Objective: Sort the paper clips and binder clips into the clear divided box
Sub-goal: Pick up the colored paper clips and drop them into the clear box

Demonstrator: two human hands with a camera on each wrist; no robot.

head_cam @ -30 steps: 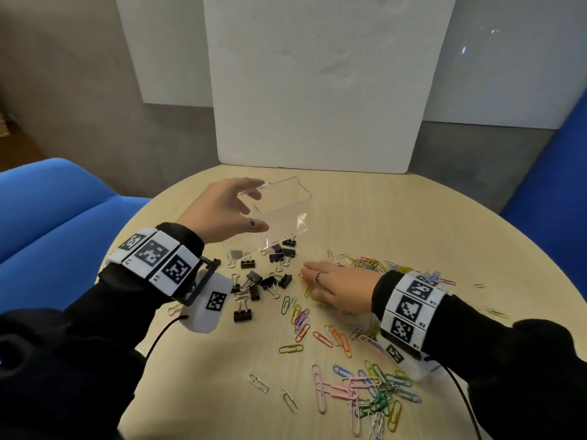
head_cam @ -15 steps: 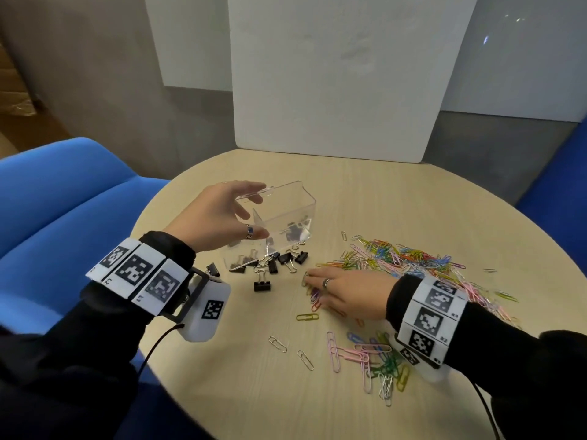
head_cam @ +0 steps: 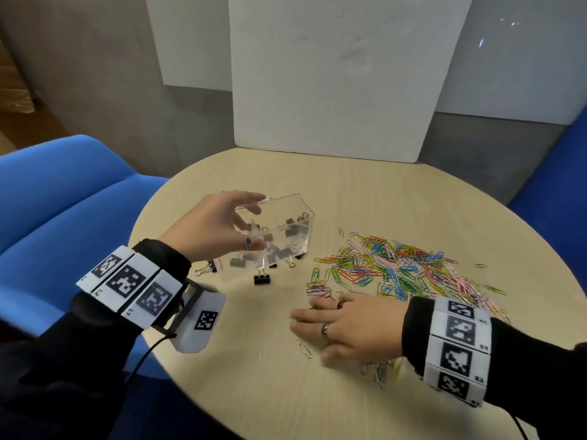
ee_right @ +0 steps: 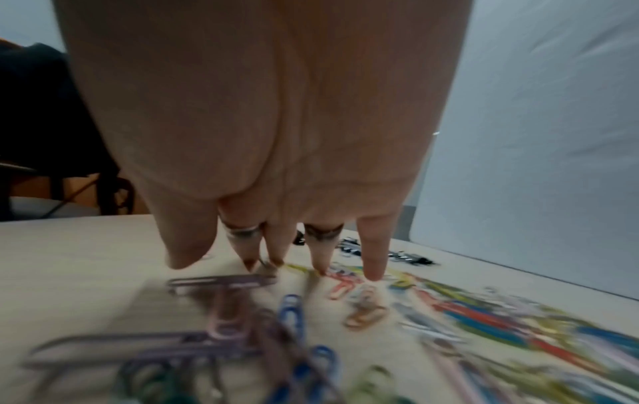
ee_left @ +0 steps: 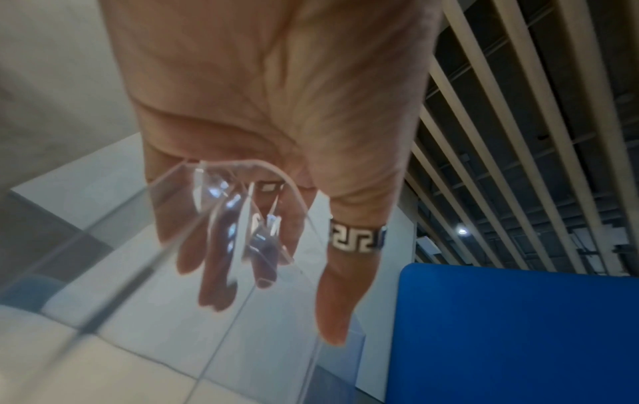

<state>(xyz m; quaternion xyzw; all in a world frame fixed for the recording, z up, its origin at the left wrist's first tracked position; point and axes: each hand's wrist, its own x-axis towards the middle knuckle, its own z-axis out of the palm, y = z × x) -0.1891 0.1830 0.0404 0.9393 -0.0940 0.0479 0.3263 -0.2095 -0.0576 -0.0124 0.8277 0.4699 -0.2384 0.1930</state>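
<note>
- A few loose paper clips (head_cam: 379, 371) lie at the near right of the round, pale wood tabletop (head_cam: 254, 392), partly under the right wrist; one silver clip (head_cam: 304, 348) sits alone just left of them.
- The right hand (head_cam: 344, 325) lies palm down, fingers straight and spread, fingertips (ee_right: 371, 273) touching the tabletop at the near edge of the coloured clips; it has hold of nothing.
- Beyond it a wide heap of coloured paper clips (head_cam: 397, 268) spreads toward the right.
- Left of the heap, a black binder clip (head_cam: 262, 278) stands on the tabletop, with a few more beside the box's lower edge.
- The left hand (head_cam: 216, 230) grips the clear divided box (head_cam: 279, 236), fingers over its far rim and thumb on the near wall, holding it tilted with its lower edge on or just above the tabletop; binder clips (head_cam: 287, 231) lie inside.
- Both forearms wear black sleeves and white marker bands.
- At the far edge a white board (head_cam: 333, 74) stands upright against a grey wall; blue seats (head_cam: 63, 201) flank the tabletop.
</note>
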